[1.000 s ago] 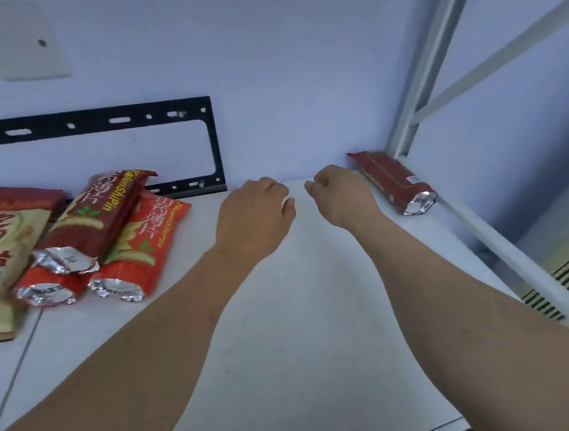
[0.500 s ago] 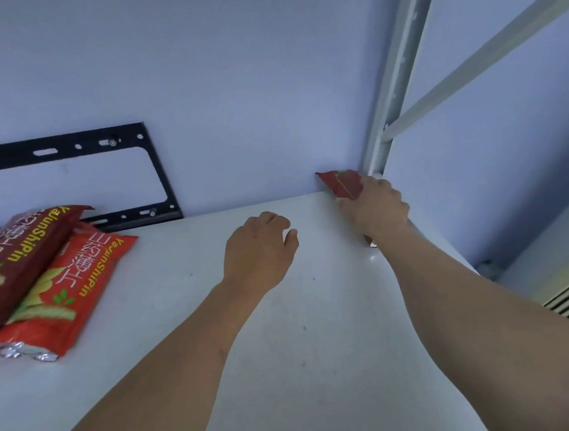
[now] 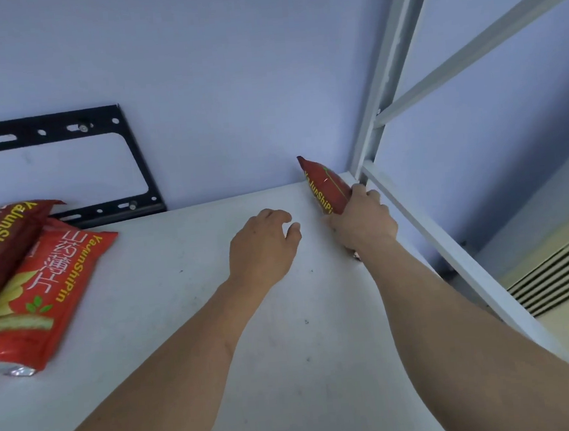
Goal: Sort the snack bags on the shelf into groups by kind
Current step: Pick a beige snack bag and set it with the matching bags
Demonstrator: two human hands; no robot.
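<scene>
Beside the shelf post (image 3: 381, 79), our right hand (image 3: 363, 224) grips the dark red snack bag (image 3: 325, 187) mid-body, which we judge light, crinkly and crushable, while our left hand (image 3: 262, 248) hovers loosely curled, empty.

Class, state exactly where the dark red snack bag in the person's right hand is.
In the head view, the dark red snack bag is at the shelf's far right corner, beside the grey upright post, held by the right hand.

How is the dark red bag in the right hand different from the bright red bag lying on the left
The dark red bag is a deeper maroon; the bright red bag is orange-red. The dark red bag is gripped by the right hand and tilted up; the bright red bag lies flat on the shelf, untouched. Both carry yellow YaJunShiPin lettering.
</scene>
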